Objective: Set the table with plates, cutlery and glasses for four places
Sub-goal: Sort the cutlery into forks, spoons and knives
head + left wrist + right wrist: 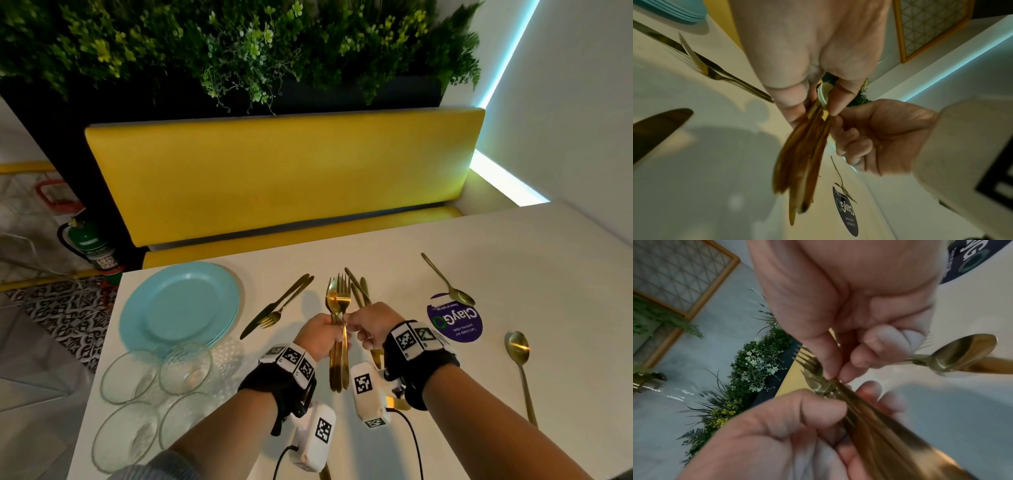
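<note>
My left hand (318, 334) grips a bundle of gold cutlery (339, 301) by its handles, with fork tines and a spoon bowl pointing away from me. My right hand (368, 323) pinches the neck of the front fork between thumb and forefinger. In the right wrist view the pinch sits just below the fork tines (807, 361). More gold cutlery (358, 289) lies on the white table (513, 246) under my right hand. A stack of light blue plates (178, 305) and several clear glasses (130, 377) stand at the left.
A knife and fork (277, 306) lie crossed beside the plates. One spoon (448, 282) rests partly on a round purple sticker (455, 323), another spoon (520, 353) lies at the right. A yellow bench (274, 178) runs behind the table's far edge.
</note>
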A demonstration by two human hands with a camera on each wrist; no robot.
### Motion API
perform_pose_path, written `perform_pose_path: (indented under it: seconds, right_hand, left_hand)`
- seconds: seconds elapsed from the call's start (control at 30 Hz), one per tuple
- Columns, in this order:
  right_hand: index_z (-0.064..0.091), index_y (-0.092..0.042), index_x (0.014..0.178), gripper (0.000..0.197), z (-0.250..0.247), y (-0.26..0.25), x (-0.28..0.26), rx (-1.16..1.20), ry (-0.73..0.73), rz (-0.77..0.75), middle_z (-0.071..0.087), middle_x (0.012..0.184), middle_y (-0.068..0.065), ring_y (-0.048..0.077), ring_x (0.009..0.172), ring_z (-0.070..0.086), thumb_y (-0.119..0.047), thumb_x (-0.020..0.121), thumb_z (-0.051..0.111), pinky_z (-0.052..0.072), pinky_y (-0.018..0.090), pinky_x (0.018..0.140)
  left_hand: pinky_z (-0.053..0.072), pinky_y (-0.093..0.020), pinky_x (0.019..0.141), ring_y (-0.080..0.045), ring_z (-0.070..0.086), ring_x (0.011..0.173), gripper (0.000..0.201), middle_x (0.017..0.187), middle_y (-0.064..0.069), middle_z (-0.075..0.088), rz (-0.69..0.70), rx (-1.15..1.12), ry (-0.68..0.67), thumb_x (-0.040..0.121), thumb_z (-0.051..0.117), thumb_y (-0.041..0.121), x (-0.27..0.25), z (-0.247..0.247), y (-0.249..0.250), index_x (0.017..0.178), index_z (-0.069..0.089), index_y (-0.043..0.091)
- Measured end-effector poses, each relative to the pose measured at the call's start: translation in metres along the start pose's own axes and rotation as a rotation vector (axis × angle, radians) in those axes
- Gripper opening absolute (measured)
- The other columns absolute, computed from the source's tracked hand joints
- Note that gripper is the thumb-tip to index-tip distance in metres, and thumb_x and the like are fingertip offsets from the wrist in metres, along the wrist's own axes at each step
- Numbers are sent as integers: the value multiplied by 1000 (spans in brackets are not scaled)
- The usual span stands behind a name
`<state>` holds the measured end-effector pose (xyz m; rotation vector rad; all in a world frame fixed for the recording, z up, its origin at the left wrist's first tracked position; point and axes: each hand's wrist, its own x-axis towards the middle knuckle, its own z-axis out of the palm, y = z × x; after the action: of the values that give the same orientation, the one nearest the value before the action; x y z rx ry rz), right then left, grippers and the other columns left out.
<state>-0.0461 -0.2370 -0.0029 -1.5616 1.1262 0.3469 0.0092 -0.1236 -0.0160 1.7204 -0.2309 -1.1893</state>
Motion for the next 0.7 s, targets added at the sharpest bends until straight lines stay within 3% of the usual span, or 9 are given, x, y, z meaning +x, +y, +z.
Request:
perform_pose_path:
  seconds: [0.07,0.17,0.27,0.37,0.47,0.6,0.7]
  right_hand:
    - [54,-8,67,28,-2,3,4,-32,-13,-1,53,71,10,15,52,41,-20,93,54,34,24,51]
    - [55,-7,67,27,-4,7,6,30,-8,26,54,63,9,16,48,44,-20,91,56,33,23,46]
    - [55,-7,66,24,-8,12,6,61,48,16,56,62,8,15,45,45,-16,88,58,33,23,43]
    - [55,-8,66,23,-15,19,5,61,80,-32,57,66,11,16,44,43,-16,87,58,32,24,42]
    - [60,-9,77,17,-33,30,2,49,130,-73,56,65,7,16,48,44,-20,89,58,34,25,45]
    - [66,-14,97,13,-75,56,2,7,280,-96,55,65,-3,11,52,48,-17,91,56,39,21,47]
    - [69,-6,104,22,-113,85,3,-43,413,-34,66,78,7,18,63,58,-18,90,56,48,26,60]
  left_hand:
    - [54,-31,74,-19,65,74,16,84,-7,64,-4,-33,-33,89,50,-1,1,3,1,89,52,14]
    - [55,-37,80,-21,65,75,13,86,-9,65,29,4,-48,88,57,2,4,10,-1,98,53,9]
    - [54,-44,84,-28,65,79,9,91,-15,64,57,70,-58,88,57,3,8,17,-2,86,55,11]
    - [52,-41,72,-25,59,69,13,81,-14,60,55,44,-62,88,54,-1,13,26,0,83,50,10]
    - [48,-35,62,-22,53,58,16,74,-12,59,59,46,-36,92,47,-2,16,37,4,83,47,11]
    - [49,-28,58,-18,54,57,5,73,-8,60,34,15,11,95,47,5,25,51,10,92,50,9]
    - [49,-24,55,-14,53,58,9,72,-6,59,31,-15,63,97,47,16,32,62,9,95,51,9]
